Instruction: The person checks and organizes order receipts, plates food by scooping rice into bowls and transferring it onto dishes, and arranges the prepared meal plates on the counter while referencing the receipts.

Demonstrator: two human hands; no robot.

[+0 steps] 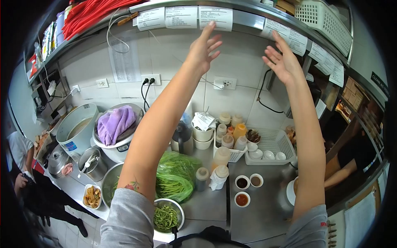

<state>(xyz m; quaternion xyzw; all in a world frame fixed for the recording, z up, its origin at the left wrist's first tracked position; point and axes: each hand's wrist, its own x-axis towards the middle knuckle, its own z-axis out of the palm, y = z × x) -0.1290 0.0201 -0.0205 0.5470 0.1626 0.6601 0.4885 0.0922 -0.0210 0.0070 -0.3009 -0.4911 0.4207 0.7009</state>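
Observation:
Both my arms are raised toward the shelf edge, where paper order tickets hang in a row. My left hand (202, 51) has its fingers apart and holds nothing. Its index fingertip overlaps the lower part of one printed ticket (216, 14); whether it touches the paper I cannot tell. Farther right, my right hand (283, 62) is also open, with its fingers spread. Its fingertip reaches the lower edge of another ticket (276, 27), and contact is unclear there too. Two more tickets (181, 17) hang left of my left hand.
Below are a bag of green beans (175, 175), a bowl of cut beans (166, 217), squeeze bottles (222, 157) and sauce cups (242, 199). A purple cloth (115, 124) lies on a cooker. One person (31, 177) stands at left; another's arm (341, 173) reaches in at right.

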